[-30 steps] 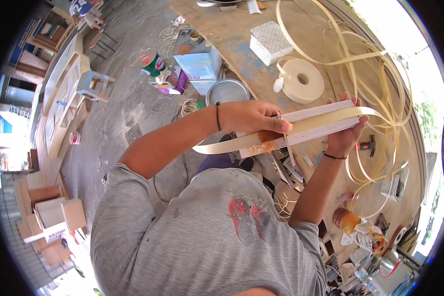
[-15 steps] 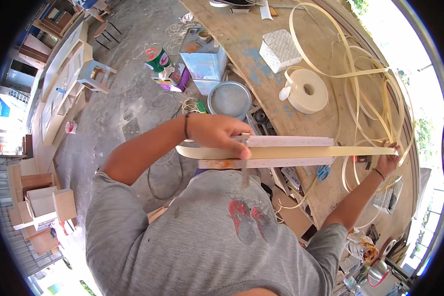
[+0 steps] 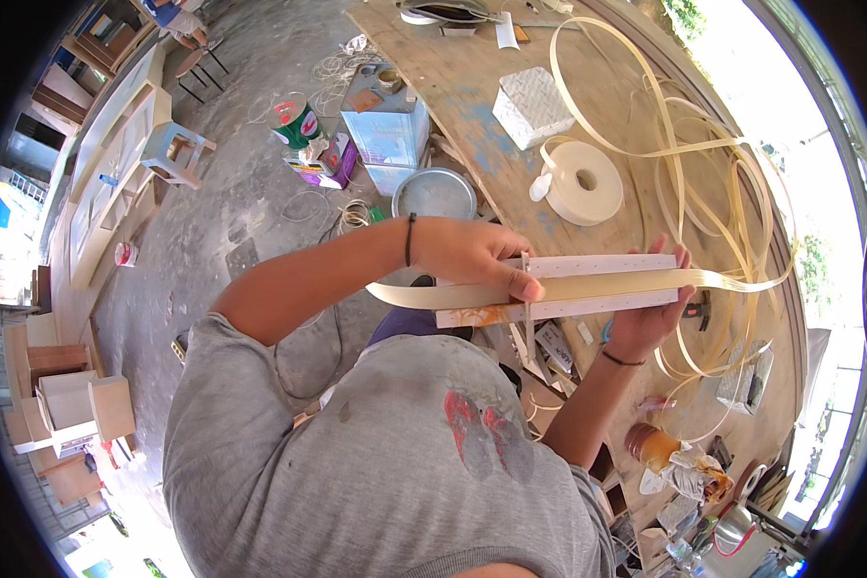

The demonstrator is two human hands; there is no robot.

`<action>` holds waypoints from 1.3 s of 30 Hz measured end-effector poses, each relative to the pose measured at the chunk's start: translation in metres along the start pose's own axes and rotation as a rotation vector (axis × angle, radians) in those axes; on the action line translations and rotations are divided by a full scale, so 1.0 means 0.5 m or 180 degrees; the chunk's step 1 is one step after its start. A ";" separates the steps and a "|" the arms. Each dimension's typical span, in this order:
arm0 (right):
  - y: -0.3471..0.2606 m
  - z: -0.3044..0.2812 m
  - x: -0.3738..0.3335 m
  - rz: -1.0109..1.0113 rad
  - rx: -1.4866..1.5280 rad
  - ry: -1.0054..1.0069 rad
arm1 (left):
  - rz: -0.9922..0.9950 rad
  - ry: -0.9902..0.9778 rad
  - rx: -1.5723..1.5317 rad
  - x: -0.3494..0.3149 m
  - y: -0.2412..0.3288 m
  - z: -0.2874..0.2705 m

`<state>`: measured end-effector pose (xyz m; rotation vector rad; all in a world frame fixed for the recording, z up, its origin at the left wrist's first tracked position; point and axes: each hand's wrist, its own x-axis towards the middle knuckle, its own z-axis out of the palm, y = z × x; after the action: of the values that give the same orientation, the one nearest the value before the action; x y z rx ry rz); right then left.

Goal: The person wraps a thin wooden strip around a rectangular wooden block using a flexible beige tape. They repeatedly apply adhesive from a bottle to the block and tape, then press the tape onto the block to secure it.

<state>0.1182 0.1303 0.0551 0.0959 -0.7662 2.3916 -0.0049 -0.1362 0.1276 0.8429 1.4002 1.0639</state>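
A pale cream flat strip (image 3: 607, 283) runs lengthwise along a narrow white board (image 3: 588, 264), whose near left part has an orange-brown stain. My left hand (image 3: 467, 255) is closed over the strip, its thumb pressing on top. A thin metal tool (image 3: 529, 332), blade-like, sticks out across the board beside that thumb; its exact kind I cannot make out. At the board's right end, my right hand (image 3: 643, 318) is closed around the board and strip, with fingertips showing past the far edge. Beyond it the strip bends into loose loops (image 3: 756, 222).
A wooden workbench (image 3: 472, 164) holds a roll of cream tape (image 3: 588, 197), a white patterned box (image 3: 535, 106) and a brown-filled container (image 3: 650, 445). Left of it stand a blue metal can (image 3: 385, 130), a round basin (image 3: 433, 196) and a green tin (image 3: 296, 123). A person (image 3: 173, 19) is far off.
My right hand has come left from the strip's far stretch to the board's right end. My left hand and the board have shifted slightly right in view.
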 end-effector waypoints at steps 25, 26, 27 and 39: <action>0.005 -0.039 -0.015 0.0109 0.0166 0.0252 | -0.0022 -0.0093 0.0201 -0.041 -0.005 -0.028; 0.025 -0.007 -0.026 -0.0003 0.0240 0.0109 | -0.0030 -0.0101 0.0182 -0.027 -0.001 -0.024; 0.029 0.007 -0.027 -0.0111 0.0324 -0.0047 | -0.0040 -0.0094 0.0173 -0.017 0.005 -0.020; -0.249 -0.120 0.122 -0.0888 -0.0281 0.0820 | 0.0210 -0.0479 0.0015 -0.062 -0.022 -0.034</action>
<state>0.1481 0.2760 0.0829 -0.1314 -0.6859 2.0535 -0.0174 -0.1712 0.1272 0.9584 1.2566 1.0254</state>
